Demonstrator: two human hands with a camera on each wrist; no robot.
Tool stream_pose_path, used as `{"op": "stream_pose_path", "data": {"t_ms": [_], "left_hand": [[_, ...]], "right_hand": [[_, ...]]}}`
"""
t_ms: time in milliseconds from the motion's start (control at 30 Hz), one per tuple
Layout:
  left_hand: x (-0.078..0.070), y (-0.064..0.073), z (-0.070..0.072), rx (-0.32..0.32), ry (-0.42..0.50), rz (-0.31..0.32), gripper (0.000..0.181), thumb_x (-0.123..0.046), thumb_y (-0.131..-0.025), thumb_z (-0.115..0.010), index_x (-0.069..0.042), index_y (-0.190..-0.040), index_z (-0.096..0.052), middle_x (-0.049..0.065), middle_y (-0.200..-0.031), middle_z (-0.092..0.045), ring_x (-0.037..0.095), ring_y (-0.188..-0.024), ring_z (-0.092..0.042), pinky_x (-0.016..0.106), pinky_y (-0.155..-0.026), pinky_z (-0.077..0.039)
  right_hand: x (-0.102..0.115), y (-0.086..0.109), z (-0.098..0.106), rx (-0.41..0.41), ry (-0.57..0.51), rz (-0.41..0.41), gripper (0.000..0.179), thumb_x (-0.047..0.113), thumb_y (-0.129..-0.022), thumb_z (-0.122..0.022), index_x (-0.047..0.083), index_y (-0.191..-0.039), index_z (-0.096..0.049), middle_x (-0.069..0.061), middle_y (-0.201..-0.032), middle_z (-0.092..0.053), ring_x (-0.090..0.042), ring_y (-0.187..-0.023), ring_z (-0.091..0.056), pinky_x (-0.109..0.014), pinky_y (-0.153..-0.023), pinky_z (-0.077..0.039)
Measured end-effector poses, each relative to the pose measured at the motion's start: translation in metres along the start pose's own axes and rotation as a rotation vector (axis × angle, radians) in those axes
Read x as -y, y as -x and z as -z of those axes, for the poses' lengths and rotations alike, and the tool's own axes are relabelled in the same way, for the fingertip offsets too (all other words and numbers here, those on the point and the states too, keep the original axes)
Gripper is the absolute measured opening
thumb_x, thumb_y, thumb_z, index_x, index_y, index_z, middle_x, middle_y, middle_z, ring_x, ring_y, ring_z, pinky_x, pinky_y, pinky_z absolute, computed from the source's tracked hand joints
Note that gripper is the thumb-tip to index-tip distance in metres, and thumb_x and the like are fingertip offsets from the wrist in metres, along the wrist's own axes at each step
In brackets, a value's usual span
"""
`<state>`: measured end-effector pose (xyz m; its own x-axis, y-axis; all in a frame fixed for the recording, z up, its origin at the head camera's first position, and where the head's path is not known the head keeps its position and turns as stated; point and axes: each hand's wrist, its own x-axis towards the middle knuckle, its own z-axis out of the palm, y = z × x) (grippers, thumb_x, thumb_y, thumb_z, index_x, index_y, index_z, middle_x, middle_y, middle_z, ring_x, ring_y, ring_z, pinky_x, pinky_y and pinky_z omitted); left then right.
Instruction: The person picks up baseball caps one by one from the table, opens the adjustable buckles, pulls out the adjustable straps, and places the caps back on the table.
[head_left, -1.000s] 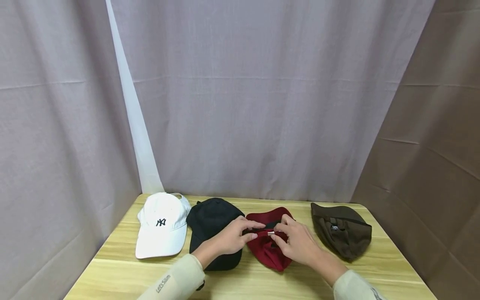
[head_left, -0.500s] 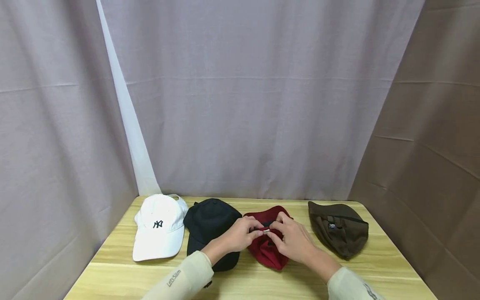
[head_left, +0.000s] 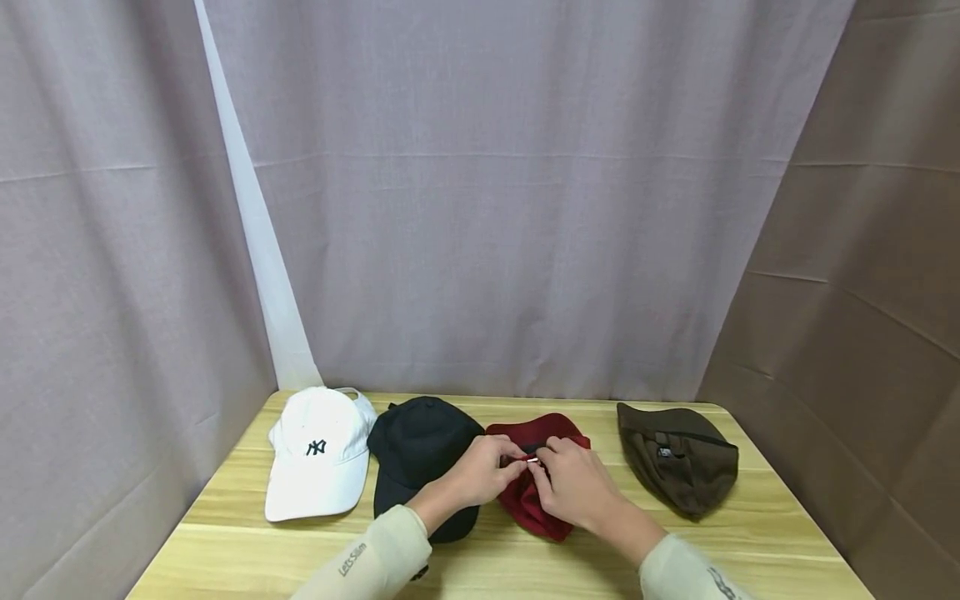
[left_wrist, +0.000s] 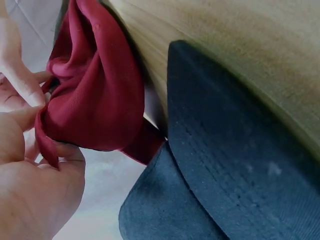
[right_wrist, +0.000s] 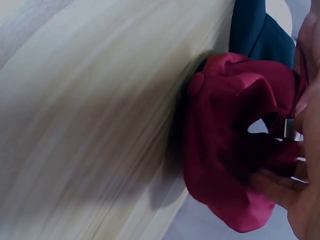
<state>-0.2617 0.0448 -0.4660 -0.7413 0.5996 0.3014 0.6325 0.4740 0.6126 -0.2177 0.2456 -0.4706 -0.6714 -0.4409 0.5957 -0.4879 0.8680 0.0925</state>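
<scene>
A dark red baseball cap (head_left: 534, 510) lies on the table with its back strap toward me, and both hands are at that strap. My left hand (head_left: 477, 472) pinches the strap's left side between thumb and fingers. Close against it, my right hand (head_left: 579, 487) pinches the strap beside a small shiny metal buckle (head_left: 532, 459). In the left wrist view, a loose strap end (left_wrist: 46, 142) hangs past the left fingers, below the creased red crown (left_wrist: 100, 100). The right wrist view has the right fingers (right_wrist: 272, 187) spread against the cap near its back opening.
Left of the red cap sits a black cap (head_left: 420, 433), under the left forearm. A white cap (head_left: 318, 479) with a dark logo is farther left. On the right lies a brown cap (head_left: 693, 471). Grey curtains (head_left: 510, 250) enclose the wooden table (head_left: 540, 579).
Both hands have come closer together at the buckle, the left shifting right and the right shifting left. The buckle now shows less between the fingers. The other caps stay put.
</scene>
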Motion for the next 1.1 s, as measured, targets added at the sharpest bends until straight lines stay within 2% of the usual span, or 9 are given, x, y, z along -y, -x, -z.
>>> {"op": "stream_pose_path", "data": {"t_ms": [100,267,433,667,800,1100], "left_hand": [[-0.0005,0.0015,0.0002,0.016,-0.016,-0.002,0.015,-0.015,-0.103,-0.069,-0.009,-0.106,-0.083,-0.002,-0.091,-0.072,-0.004,-0.070,-0.053,0.014,-0.064,-0.047],[-0.0028,0.0034,0.0010,0.021,-0.030,-0.023,0.014,-0.013,-0.103,-0.069,-0.009,-0.102,-0.082,-0.003,-0.087,-0.070,-0.003,-0.068,-0.051,0.014,-0.063,-0.046],[-0.0052,0.0015,-0.0011,0.017,-0.095,-0.058,0.018,-0.014,-0.105,-0.065,-0.011,-0.098,-0.081,-0.003,-0.086,-0.070,-0.004,-0.069,-0.049,0.012,-0.063,-0.043],[-0.0071,-0.0021,-0.0043,0.025,-0.099,-0.050,0.019,-0.015,-0.106,-0.064,-0.012,-0.099,-0.082,-0.002,-0.089,-0.073,-0.003,-0.069,-0.050,0.012,-0.064,-0.043],[-0.0071,-0.0031,-0.0055,0.019,-0.101,-0.041,0.020,-0.016,-0.107,-0.063,-0.013,-0.101,-0.082,-0.002,-0.094,-0.077,-0.004,-0.073,-0.054,0.011,-0.068,-0.046],[-0.0083,-0.0018,-0.0066,-0.002,-0.053,-0.043,0.020,-0.012,-0.105,-0.063,-0.013,-0.097,-0.081,-0.003,-0.091,-0.077,-0.005,-0.069,-0.052,0.012,-0.064,-0.044]], "right_hand": [[0.0043,-0.0003,-0.0012,0.041,0.023,0.009,0.021,0.024,-0.092,-0.076,0.014,-0.075,-0.069,0.005,-0.072,-0.055,-0.016,-0.065,-0.056,-0.031,-0.059,-0.052],[0.0080,-0.0013,-0.0025,0.109,0.008,0.004,0.022,0.021,-0.094,-0.073,0.013,-0.074,-0.065,0.003,-0.071,-0.055,-0.016,-0.065,-0.054,-0.029,-0.056,-0.048],[0.0063,0.0006,-0.0040,0.167,-0.019,0.004,0.017,0.020,-0.097,-0.071,0.011,-0.082,-0.069,0.003,-0.075,-0.057,-0.015,-0.069,-0.055,-0.029,-0.059,-0.050],[0.0012,0.0041,-0.0046,0.126,-0.022,0.050,0.015,0.018,-0.097,-0.071,0.011,-0.085,-0.071,0.004,-0.075,-0.058,-0.014,-0.071,-0.056,-0.029,-0.066,-0.053],[0.0004,0.0027,-0.0058,0.102,-0.035,0.059,0.015,0.016,-0.097,-0.071,0.010,-0.084,-0.070,0.003,-0.074,-0.058,-0.015,-0.071,-0.056,-0.030,-0.067,-0.053],[0.0086,-0.0031,-0.0051,0.127,-0.094,-0.040,0.019,0.013,-0.093,-0.069,0.012,-0.075,-0.064,0.005,-0.068,-0.050,-0.013,-0.067,-0.048,-0.030,-0.069,-0.047]]}}
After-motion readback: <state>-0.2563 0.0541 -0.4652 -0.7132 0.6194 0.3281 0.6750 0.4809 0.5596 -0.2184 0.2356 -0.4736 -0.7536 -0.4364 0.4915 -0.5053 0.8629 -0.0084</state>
